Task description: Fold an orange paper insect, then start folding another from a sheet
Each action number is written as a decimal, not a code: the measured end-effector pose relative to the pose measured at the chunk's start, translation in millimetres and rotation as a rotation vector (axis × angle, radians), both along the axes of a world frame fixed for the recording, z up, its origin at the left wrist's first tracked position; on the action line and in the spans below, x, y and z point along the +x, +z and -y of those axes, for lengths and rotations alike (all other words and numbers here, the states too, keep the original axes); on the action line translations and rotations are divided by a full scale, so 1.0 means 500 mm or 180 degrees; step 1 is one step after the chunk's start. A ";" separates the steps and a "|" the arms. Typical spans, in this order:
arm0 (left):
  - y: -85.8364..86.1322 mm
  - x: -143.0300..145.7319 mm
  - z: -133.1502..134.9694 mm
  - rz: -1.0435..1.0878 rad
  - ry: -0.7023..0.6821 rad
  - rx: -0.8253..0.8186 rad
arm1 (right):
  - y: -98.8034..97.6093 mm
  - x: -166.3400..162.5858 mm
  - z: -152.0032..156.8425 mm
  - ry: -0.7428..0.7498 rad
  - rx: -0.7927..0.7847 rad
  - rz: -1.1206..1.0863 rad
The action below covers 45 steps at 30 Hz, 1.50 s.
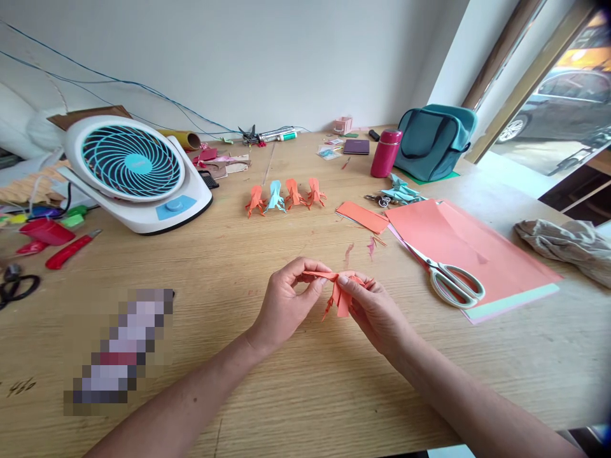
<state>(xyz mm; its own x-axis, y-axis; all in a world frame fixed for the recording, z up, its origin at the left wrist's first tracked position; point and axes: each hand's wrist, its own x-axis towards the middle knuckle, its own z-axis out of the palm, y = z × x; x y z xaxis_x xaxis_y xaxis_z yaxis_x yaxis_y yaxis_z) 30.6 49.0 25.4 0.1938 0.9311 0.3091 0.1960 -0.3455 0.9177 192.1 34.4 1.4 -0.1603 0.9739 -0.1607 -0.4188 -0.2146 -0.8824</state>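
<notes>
An orange folded paper figure (342,299) is held between my two hands, just above the table. My left hand (289,296) pinches a flat strip of it between thumb and fingers. On the other side, my right hand (372,305) grips its body, thumb on top, with part of the paper hidden behind the fingers. Narrow cut pieces hang below. Beyond my hands, several similar folded figures stand in a row, among them a light blue one (275,196) and an orange one (315,193).
White-handled scissors (456,283) lie on orange paper sheets (496,254) at right, near cut orange strips (363,217). A fan (136,165) stands at left, beside a red utility knife (71,250). Behind are a pink bottle (386,154) and a teal bag (432,145).
</notes>
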 end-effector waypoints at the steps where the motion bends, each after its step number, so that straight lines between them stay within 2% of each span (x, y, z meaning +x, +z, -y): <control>1: 0.001 0.000 0.001 -0.0015 0.0023 0.0038 | 0.002 0.000 0.001 -0.0035 0.0091 0.0086; 9: 0.004 -0.006 0.007 -0.0335 0.0101 0.0797 | 0.014 -0.003 0.008 -0.0189 0.0638 0.0279; 17: 0.002 -0.009 0.008 -0.0603 -0.0011 0.1389 | 0.016 -0.005 0.008 -0.0275 0.0780 0.0382; 31: -0.005 -0.013 -0.003 -0.0556 -0.0030 0.1857 | -0.002 -0.002 0.004 -0.0399 0.1022 0.0389; 45: -0.008 -0.012 -0.003 -0.0480 -0.0115 0.1871 | -0.010 0.003 0.006 -0.0338 0.1231 0.0579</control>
<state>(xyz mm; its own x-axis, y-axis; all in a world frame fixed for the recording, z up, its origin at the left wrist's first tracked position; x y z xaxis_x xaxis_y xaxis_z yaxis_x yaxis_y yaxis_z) 24.3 50.5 21.5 0.3037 0.6048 0.7363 0.2878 -0.7949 0.5342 193.5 31.5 -3.6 -0.0590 0.9775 0.2025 -0.2511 0.1818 -0.9507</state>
